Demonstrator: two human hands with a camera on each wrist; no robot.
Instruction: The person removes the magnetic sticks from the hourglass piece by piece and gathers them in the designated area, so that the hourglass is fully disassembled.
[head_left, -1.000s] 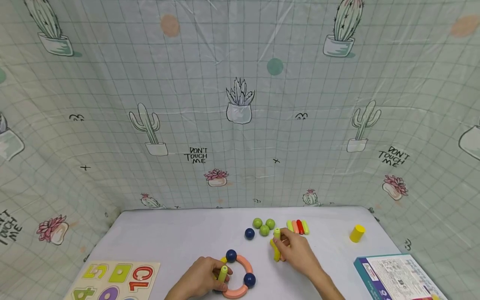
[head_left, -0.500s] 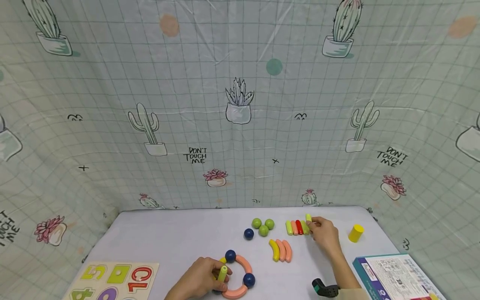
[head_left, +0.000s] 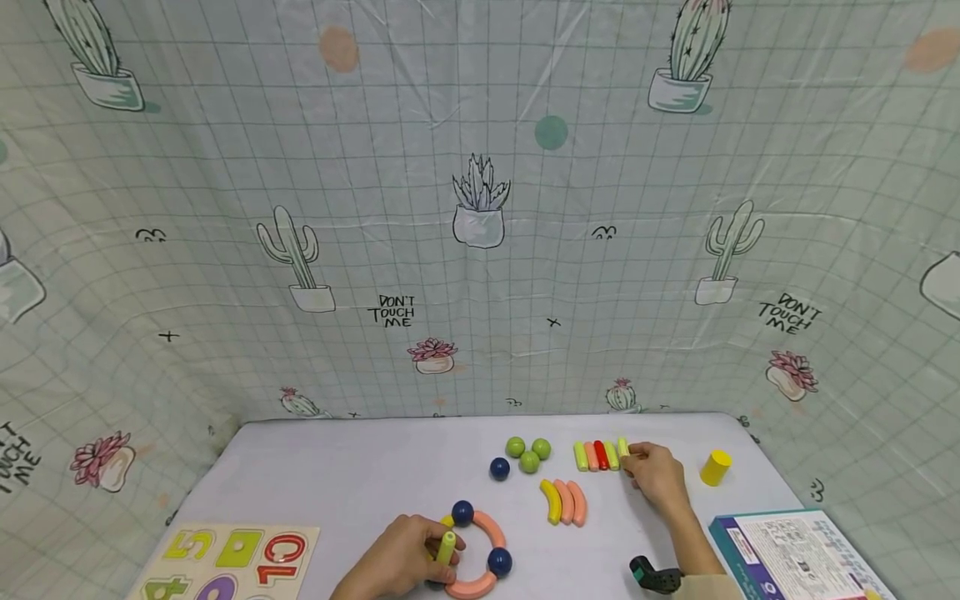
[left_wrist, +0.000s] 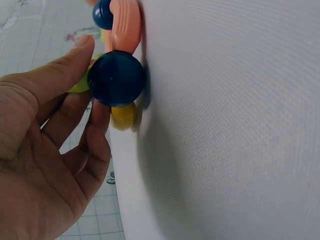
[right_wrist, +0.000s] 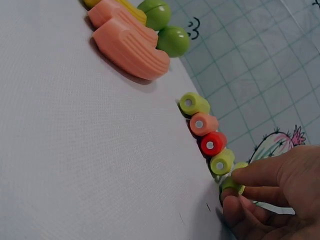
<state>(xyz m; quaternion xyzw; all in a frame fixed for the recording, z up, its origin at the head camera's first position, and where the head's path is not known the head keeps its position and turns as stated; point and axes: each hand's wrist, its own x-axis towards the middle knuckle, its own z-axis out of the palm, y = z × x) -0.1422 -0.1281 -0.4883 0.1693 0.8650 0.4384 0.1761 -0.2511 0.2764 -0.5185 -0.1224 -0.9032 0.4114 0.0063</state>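
In the head view my left hand (head_left: 408, 554) pinches a lime-green rod (head_left: 446, 548) that stands up from a ring of curved pieces and balls. The ring shows salmon curved pieces (head_left: 489, 527), a yellow piece partly behind my fingers, and dark blue balls (head_left: 499, 561). The left wrist view shows a blue ball (left_wrist: 116, 79) beside my fingertips. My right hand (head_left: 658, 477) pinches another lime-green rod (head_left: 623, 448) at the right end of a row of short rods. That row holds lime-green, salmon and red rods (right_wrist: 213, 143), lying side by side.
One yellow (head_left: 551, 502) and two salmon curved pieces (head_left: 577, 503) lie mid-table. Behind are green balls (head_left: 529, 462) and a blue ball (head_left: 499, 468). A yellow cylinder (head_left: 716, 467) and a box (head_left: 795, 554) are at right. A number board (head_left: 225, 562) is front left.
My right hand has moved right and back from above the curved pieces, carrying the lime-green rod, and lowered it beside the row. My left hand stays at the ring.
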